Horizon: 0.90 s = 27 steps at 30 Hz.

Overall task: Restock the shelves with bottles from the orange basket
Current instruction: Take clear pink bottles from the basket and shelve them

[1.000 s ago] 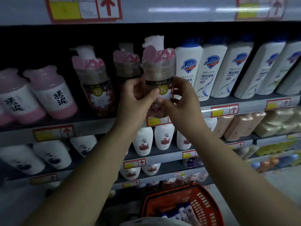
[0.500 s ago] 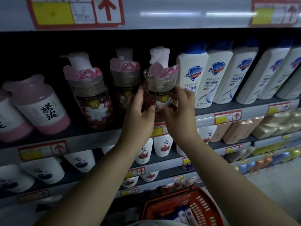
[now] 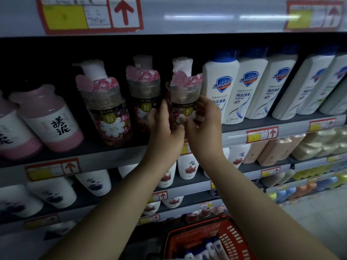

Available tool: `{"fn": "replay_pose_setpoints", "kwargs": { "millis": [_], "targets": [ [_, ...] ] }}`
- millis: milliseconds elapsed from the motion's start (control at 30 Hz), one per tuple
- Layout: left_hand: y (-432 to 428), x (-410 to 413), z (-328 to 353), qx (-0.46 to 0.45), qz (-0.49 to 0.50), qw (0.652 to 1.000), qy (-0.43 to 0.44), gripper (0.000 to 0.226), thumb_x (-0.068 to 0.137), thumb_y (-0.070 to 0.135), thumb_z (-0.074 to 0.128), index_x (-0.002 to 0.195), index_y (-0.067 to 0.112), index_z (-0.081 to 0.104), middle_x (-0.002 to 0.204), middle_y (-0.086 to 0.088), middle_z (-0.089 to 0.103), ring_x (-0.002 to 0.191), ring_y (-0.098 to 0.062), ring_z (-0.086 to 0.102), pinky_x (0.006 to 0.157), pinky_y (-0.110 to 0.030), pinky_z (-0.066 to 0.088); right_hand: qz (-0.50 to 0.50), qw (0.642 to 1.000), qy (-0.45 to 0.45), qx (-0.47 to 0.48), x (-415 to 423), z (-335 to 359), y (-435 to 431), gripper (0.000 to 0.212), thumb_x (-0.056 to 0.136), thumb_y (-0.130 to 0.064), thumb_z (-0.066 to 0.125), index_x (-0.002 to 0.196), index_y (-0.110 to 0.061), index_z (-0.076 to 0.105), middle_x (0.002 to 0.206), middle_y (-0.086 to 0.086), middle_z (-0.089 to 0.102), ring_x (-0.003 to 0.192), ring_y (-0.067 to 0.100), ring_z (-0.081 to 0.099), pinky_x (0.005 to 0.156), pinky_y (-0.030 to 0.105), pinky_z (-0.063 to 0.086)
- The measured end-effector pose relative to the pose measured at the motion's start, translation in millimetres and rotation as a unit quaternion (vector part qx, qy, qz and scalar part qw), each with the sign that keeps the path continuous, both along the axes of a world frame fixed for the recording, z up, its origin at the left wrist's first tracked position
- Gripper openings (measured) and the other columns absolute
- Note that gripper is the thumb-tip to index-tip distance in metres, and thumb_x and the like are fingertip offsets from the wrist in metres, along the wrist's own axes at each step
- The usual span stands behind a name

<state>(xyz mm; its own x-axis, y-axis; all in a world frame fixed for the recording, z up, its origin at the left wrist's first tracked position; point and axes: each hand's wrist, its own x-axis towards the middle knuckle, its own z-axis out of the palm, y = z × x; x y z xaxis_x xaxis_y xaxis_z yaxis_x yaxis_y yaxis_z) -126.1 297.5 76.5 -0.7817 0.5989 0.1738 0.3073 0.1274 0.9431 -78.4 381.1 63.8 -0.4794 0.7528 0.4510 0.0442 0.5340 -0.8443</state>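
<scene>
Gripping the pump bottle (image 3: 185,91): left hand (image 3: 163,132) and right hand (image 3: 204,126) (arms raised).

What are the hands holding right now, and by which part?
Both hold the floral pump bottle by its lower body: left hand on its left side, right hand on its right.

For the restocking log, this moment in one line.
phase: placing | floral pump bottle: at shelf edge, base hidden | left hand: grips it | right hand: grips it | orange basket: holds bottles
</scene>
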Motion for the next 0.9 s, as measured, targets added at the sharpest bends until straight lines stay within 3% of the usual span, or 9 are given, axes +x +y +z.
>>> {"fn": "replay_pose_setpoints", "kwargs": {
  "millis": [67,167,333,467,533,633,767,833,900],
  "targets": [
    [-0.3,1.3,1.6,-0.015,-0.004,1.000,-0.006,0.071,0.095,0.013,0.048,0.152,0.031,0.009,0.157,0.006,0.004,0.143,-0.011,0.021,0.104,-0.020,0.027,-0.008,1.000,-0.018,0.007,0.7,2.7,-0.8,0.057,0.083,-0.007,0.065,0.135,-0.015,0.045,0.121,0.006,0.048,0.101,-0.004,0.038,0.095,0.022,0.041],
    [-2.8,2.9,3.0,-0.013,-0.017,0.999,-0.030,0.075,0.093,0.018,0.050,0.152,0.032,0.007,0.160,0.005,0.007,0.146,-0.012,0.016,0.118,-0.036,0.023,-0.002,0.999,-0.033,0.015,3.6,4.6,-1.6,0.057,0.086,-0.010,0.063,0.139,-0.013,0.042,0.124,0.007,0.047,0.099,-0.009,0.033,0.093,0.015,0.036],
    [-12.5,15.0,13.3,0.074,-0.012,0.990,-0.119,0.052,0.101,0.017,0.042,0.150,0.020,0.024,0.147,0.010,0.036,0.129,-0.003,0.036,0.113,-0.034,0.031,0.071,0.996,0.005,-0.056,24.8,7.1,-10.1,0.044,0.089,-0.018,0.059,0.131,-0.013,0.046,0.121,-0.002,0.054,0.112,0.006,0.052,0.099,0.032,0.046],
    [-19.8,33.8,22.5,0.115,0.001,0.982,-0.150,0.047,0.102,0.031,0.037,0.148,0.024,0.030,0.152,0.006,0.036,0.127,-0.004,0.039,0.102,-0.027,0.035,0.130,0.982,0.024,-0.132,57.8,19.7,-14.0,0.041,0.095,-0.024,0.053,0.135,-0.019,0.044,0.113,-0.022,0.052,0.094,-0.026,0.047,0.082,0.001,0.042],
    [-21.2,49.9,25.7,0.130,0.001,0.980,-0.152,0.045,0.102,0.032,0.037,0.146,0.025,0.033,0.151,0.006,0.036,0.131,-0.006,0.038,0.101,-0.027,0.034,0.159,0.976,0.026,-0.147,76.1,26.6,-16.1,0.040,0.097,-0.026,0.051,0.135,-0.021,0.043,0.105,-0.031,0.049,0.095,-0.025,0.047,0.078,-0.002,0.041],
    [-21.0,77.8,26.3,0.149,-0.004,0.977,-0.155,0.043,0.101,0.034,0.040,0.144,0.028,0.036,0.150,0.008,0.039,0.134,-0.005,0.038,0.106,-0.029,0.034,0.196,0.967,0.020,-0.161,106.4,34.5,-19.2,0.040,0.097,-0.026,0.050,0.136,-0.023,0.043,0.109,-0.028,0.050,0.106,-0.012,0.049,0.085,0.005,0.040],
    [-17.8,119.6,20.0,0.158,0.002,0.973,-0.171,0.040,0.102,0.034,0.039,0.142,0.030,0.039,0.143,0.014,0.045,0.123,0.003,0.044,0.094,-0.022,0.038,0.217,0.961,0.000,-0.168,148.1,23.7,-17.0,0.046,0.097,-0.030,0.050,0.140,-0.022,0.039,0.139,-0.010,0.047,0.126,0.001,0.043,0.104,0.022,0.036],
    [-17.5,137.0,12.5,0.157,0.012,0.971,-0.180,0.038,0.102,0.033,0.038,0.140,0.031,0.040,0.132,0.017,0.051,0.113,0.008,0.048,0.090,-0.020,0.039,0.222,0.958,-0.014,-0.179,167.8,13.2,-15.8,0.046,0.097,-0.030,0.049,0.141,-0.022,0.038,0.138,-0.012,0.046,0.126,-0.001,0.042,0.109,0.027,0.035],
    [-19.1,149.9,4.8,0.146,0.020,0.973,-0.177,0.042,0.100,0.036,0.039,0.142,0.030,0.038,0.133,0.017,0.048,0.118,0.006,0.046,0.091,-0.021,0.039,0.223,0.956,-0.024,-0.190,183.8,2.0,-12.9,0.044,0.097,-0.030,0.049,0.139,-0.025,0.039,0.128,-0.020,0.048,0.122,-0.004,0.044,0.110,0.030,0.033]
  ]
}}
